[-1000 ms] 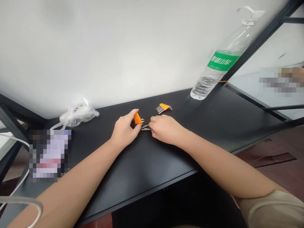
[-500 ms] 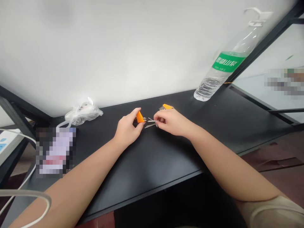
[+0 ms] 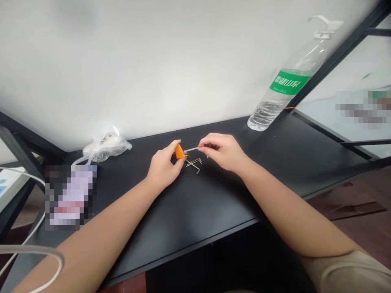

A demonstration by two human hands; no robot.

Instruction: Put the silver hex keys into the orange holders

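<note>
My left hand [image 3: 165, 167] is closed around an orange hex key holder [image 3: 179, 151], pinched between thumb and fingers, a little above the black tabletop. Between the thumb and fingertips of my right hand [image 3: 224, 150] is one metal hex key [image 3: 192, 149]. It points left, and its far end meets the holder; whether it sits in a slot is too small to tell. Several loose L-shaped hex keys [image 3: 195, 162] lie on the tabletop just below and between both hands. A second orange holder, seen earlier, is now hidden behind my right hand.
A large water bottle with a green label [image 3: 290, 82] stands at the back right by the wall. At the back left lies a knotted clear plastic bag [image 3: 106, 147], with a blurred-out flat item [image 3: 71, 195] before it. A white cable [image 3: 39, 248] loops at the lower left.
My right hand has shifted slightly right and up, its hex key now reaching the holder. One L-shaped key now lies across the loose ones. The second orange holder has gone from sight.
</note>
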